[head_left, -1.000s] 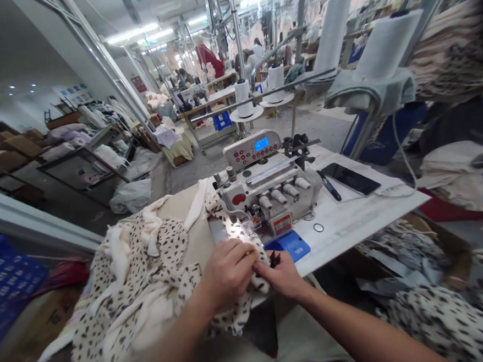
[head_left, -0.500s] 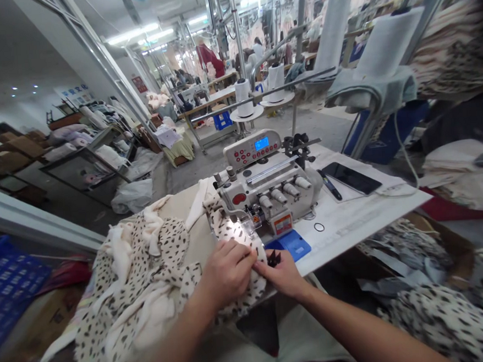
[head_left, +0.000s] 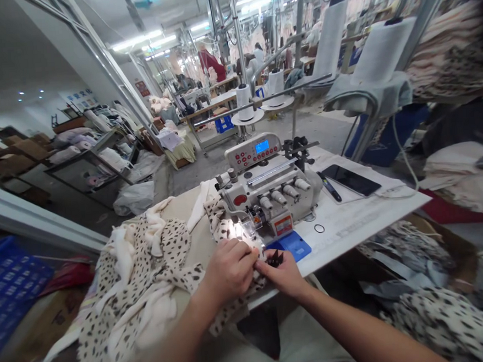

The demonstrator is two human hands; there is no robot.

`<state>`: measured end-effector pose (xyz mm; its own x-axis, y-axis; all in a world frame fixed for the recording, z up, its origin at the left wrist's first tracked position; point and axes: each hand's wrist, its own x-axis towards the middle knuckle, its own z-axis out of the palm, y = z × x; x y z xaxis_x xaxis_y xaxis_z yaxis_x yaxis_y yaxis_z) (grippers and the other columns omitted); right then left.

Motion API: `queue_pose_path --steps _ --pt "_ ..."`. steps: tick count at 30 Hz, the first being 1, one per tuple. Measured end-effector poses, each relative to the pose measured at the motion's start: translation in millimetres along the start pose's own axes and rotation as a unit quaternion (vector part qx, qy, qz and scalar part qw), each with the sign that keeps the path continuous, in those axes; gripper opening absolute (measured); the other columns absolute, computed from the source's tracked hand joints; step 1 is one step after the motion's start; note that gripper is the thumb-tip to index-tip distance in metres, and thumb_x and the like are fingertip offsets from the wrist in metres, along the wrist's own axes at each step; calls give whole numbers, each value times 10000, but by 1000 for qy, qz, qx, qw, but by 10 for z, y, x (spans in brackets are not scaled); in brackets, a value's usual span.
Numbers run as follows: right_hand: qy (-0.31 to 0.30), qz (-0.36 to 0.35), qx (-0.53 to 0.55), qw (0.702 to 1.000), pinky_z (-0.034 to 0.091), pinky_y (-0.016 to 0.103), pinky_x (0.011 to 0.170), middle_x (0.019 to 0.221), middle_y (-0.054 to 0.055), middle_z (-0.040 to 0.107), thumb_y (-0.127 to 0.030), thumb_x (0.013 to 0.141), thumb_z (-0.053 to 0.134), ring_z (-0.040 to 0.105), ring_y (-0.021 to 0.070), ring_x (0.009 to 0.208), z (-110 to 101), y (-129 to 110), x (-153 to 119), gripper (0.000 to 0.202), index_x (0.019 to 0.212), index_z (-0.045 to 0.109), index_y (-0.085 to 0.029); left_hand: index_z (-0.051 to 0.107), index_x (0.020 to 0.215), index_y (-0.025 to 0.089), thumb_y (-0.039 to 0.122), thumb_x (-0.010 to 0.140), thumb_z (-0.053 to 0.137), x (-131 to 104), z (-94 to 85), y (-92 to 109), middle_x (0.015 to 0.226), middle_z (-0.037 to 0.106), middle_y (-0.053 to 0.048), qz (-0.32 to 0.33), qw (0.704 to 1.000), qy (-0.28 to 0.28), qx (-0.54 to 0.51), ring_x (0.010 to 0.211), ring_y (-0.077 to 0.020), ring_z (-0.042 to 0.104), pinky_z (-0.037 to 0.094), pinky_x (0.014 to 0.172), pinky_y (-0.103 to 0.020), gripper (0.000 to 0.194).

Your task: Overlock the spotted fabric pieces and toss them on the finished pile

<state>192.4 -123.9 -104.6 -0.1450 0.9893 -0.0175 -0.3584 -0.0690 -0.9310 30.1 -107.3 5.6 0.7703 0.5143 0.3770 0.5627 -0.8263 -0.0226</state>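
Note:
A cream fabric with dark spots (head_left: 224, 228) runs under the lit needle area of a white sewing machine (head_left: 267, 193). My left hand (head_left: 230, 268) pinches the fabric's edge just in front of the machine. Close beside it, my right hand (head_left: 283, 272) grips the same edge between thumb and fingers, and also has small dark snips (head_left: 275, 258) in it. The two hands' fingertips nearly touch. More spotted fabric (head_left: 136, 276) lies heaped on the table to the left.
On the white tabletop (head_left: 344, 234) are a phone (head_left: 351, 179), a cutter (head_left: 329, 187), a black ring (head_left: 319, 228) and a blue plate (head_left: 291, 247). Thread cones (head_left: 381, 50) stand behind. A blue basket (head_left: 13, 290) is at the left, spotted scraps (head_left: 445, 313) at the lower right.
The spotted fabric between my hands and the machine has moved further in, and less of it shows by my fingers. Both hands keep their grip and have hardly moved.

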Motion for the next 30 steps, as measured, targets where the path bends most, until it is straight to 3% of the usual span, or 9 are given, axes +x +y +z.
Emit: queue_pose_path --steps 12,15,18,20,23,25,27,30 --pt "59 -15 23 998 450 246 531 573 -11 628 -510 671 847 519 110 511 6 38 -10 397 723 681 -153 663 1136 162 152 907 506 21 5 49 895 642 -91 -9 1000 13 -5 843 -215 577 473 743 -380 278" --pt "52 -10 22 998 494 264 555 618 12 684 -503 665 856 576 134 530 -6 49 -22 392 765 700 -158 664 1081 179 116 881 529 -164 43 87 909 648 -85 -34 997 66 -35 871 -210 577 478 788 -374 250" --pt "5 2 15 1000 531 292 577 652 52 724 -487 671 861 634 171 562 -42 23 -46 374 738 706 -154 642 947 178 101 864 543 -537 106 39 857 630 -70 -120 983 135 -43 850 -207 565 472 781 -358 150" --pt "-28 7 10 1000 542 307 590 657 70 730 -483 687 854 647 185 579 -72 9 -58 367 701 695 -152 623 943 178 122 880 528 -807 136 -63 894 644 -78 -185 978 92 -32 881 -218 578 474 801 -365 127" --pt "-42 1 10 999 542 318 619 690 68 725 -507 731 818 635 181 616 -104 23 -58 374 709 689 -156 617 1130 182 251 890 580 -1096 131 -247 1109 654 -121 -262 962 -64 -28 1037 -275 588 458 900 -428 253" --pt "-34 -9 9 999 529 312 627 708 54 702 -520 743 805 608 170 635 -114 47 -50 381 726 686 -158 639 1107 185 331 891 599 -1170 102 -298 1075 660 -122 -293 945 -140 -45 1018 -290 599 449 895 -441 264" --pt "-21 -21 5 1000 512 297 633 732 39 669 -520 741 807 576 158 657 -120 66 -42 384 720 670 -162 655 947 187 356 913 573 -1156 81 -222 921 663 -91 -302 935 -176 -68 906 -260 616 458 829 -398 192" --pt "-3 -30 -6 1000 494 278 631 733 23 627 -531 734 808 549 154 681 -128 67 -37 393 729 647 -172 615 877 203 343 934 545 -1042 148 172 872 656 -64 -310 921 -180 -152 836 -220 616 465 756 -342 167"
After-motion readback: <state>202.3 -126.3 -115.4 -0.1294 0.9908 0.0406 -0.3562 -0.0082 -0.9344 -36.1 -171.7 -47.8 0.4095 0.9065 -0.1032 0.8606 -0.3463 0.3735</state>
